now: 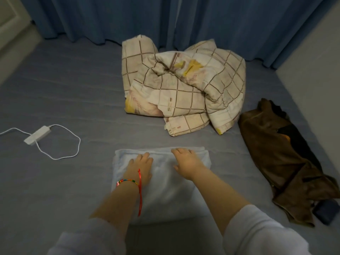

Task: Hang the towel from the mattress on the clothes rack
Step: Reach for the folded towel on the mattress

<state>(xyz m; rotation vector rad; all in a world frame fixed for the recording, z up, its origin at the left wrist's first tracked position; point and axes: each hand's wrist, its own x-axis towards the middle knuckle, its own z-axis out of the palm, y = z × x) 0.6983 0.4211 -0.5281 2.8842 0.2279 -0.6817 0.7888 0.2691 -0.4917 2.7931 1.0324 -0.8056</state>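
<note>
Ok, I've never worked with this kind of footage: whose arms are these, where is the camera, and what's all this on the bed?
There is one picture only, taken by a wide-angle camera worn on a person's head, looking forward and down. The two bare arms are that person's own. The left hand, with a coloured bracelet at the wrist, and the right hand both lie flat on a folded pale blue towel. Nothing is gripped or lifted yet. The towel rests on the blue-grey mattress. Beyond it sits a crumpled checked quilt. To the right lies a brown garment, to the left a white adapter with its cable. Blue curtains hang behind. No clothes rack is in view.
</note>
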